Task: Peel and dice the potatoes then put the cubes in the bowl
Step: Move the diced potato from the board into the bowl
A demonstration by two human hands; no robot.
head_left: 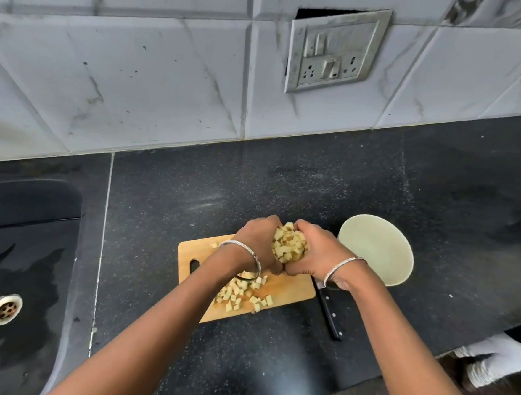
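Above the far end of the wooden cutting board point(292, 290), the left hand point(257, 243) and the right hand point(317, 250) are pressing together side by side, fingers curled inward into a cup. They are cradling a heaped load of potato cubes point(289, 245), which is sitting between the palms and rising above the fingertips. A silver bangle point(251, 249) is circling each wrist. Below the hands, other cubes point(243, 295) are lying scattered over the near part of the board, mostly under the left forearm. Just beside the board's right edge, a black-handled knife point(331, 313) is lying on the dark speckled countertop point(253, 190), its blade end passing under the right wrist. Right of the right hand, a pale green bowl point(378, 255) is standing near the board, showing only its plain inside. Far to the left, a dark sink point(19, 226) is showing wet patches around a metal drain point(4, 309). Behind the counter, a switch plate point(334, 51) is sitting in the grey tiled wall point(139, 65).
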